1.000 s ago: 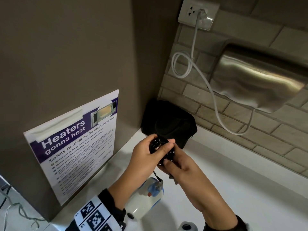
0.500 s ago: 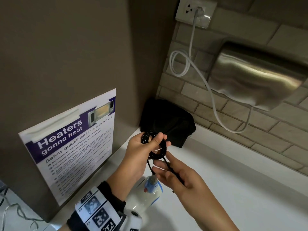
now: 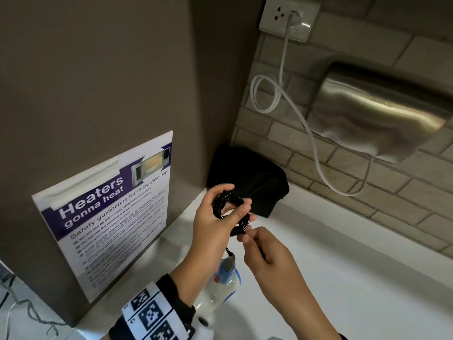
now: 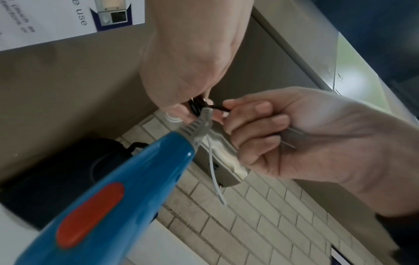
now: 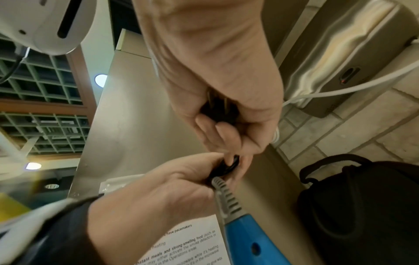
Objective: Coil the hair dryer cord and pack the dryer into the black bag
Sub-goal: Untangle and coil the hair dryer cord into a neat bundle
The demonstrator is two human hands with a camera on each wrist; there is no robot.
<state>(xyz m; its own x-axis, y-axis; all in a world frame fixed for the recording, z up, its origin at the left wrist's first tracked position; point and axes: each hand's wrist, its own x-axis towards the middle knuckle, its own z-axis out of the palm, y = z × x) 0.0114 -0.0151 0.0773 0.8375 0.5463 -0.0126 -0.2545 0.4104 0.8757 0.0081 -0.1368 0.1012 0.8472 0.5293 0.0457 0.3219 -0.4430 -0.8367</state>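
The left hand (image 3: pixel 215 214) closes its grip around the coiled cord (image 3: pixel 231 212); the right hand (image 3: pixel 264 251) pinches the plug end at 5 o'clock of the coil. The cord is likely light, springy and prone to unwinding: hold it across all loops. The dryer (image 3: pixel 220 285) hangs below, above the table (image 3: pixel 343 278). The bag (image 3: pixel 252 177) stands at 12 o'clock; its opening is hidden.

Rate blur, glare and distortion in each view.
Head: sharp, glare streaks on the hand dryer, wide-angle bending of the walls. Left wrist: dryer soft, fills the foreground. Right wrist: bag dark, lower left smeared.
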